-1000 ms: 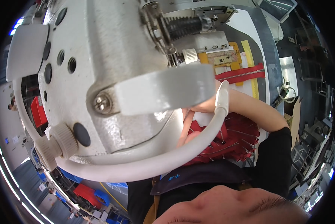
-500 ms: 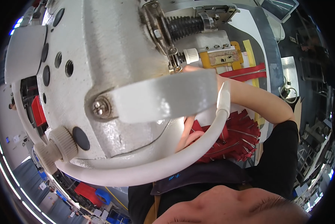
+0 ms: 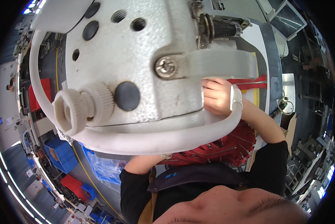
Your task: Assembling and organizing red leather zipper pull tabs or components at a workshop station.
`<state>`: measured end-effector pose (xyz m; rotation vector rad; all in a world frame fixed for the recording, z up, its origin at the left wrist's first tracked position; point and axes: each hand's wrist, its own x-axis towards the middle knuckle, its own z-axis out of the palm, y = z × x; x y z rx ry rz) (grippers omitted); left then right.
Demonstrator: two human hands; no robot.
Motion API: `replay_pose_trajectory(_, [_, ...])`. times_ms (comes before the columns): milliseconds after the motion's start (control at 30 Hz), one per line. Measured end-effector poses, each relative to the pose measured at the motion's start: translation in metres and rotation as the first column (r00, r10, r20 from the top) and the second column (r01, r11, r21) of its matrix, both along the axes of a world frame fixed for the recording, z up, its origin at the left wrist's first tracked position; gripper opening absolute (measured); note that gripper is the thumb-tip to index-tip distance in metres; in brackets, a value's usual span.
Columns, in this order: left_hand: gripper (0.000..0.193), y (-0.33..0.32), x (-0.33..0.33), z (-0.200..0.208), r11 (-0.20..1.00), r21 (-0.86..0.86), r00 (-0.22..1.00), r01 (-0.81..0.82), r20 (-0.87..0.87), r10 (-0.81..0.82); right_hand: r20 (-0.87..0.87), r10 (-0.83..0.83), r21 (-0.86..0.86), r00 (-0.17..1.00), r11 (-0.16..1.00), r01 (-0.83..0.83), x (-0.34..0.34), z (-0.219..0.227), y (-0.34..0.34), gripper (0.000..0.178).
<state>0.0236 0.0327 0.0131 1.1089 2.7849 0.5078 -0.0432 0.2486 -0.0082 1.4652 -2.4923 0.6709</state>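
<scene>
A white sewing machine head point(image 3: 178, 48) fills the upper middle and hides much of the work area. Just right of its lower edge is my right hand point(image 3: 218, 97), fingers curled and pressed together. Their tips go behind the machine, so what they grip is hidden. Beside that hand a red zipper strip point(image 3: 255, 85) with a metal tooth line lies on the table. My left forearm point(image 3: 145, 163) reaches in from below, with a bracelet at the wrist; the hand itself is hidden behind the machine's white tube. Many red zippers point(image 3: 227, 145) lie bunched in front of me.
A curved white tube point(image 3: 167, 142) and a grey guard band point(image 3: 223, 64) stand out from the machine above my hands. To the left, blue bins point(image 3: 61, 155) and a red bin point(image 3: 76, 186) stand on the floor. A screen point(image 3: 288, 20) is at the far right.
The view has shifted, so the machine sits larger and further right. My right hand now shows below the guard band. The left hand's fingers, seen by the zippers before, are hidden; its forearm shows.
</scene>
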Motion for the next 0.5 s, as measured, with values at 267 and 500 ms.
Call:
replay_pose_trajectory(267, [0.075,0.0,0.002,-0.015,0.983,0.186,0.978,0.006,0.206,-0.045,0.198,-0.133,-0.026,0.971,0.99,0.141,0.021,-0.003,0.01,0.03])
replay_pose_trajectory(500, [0.075,-0.004,0.008,-0.03,0.952,0.304,0.967,-0.024,0.248,-0.054,0.031,-0.23,-0.053,0.973,0.971,0.231,0.016,-0.005,0.009,0.036])
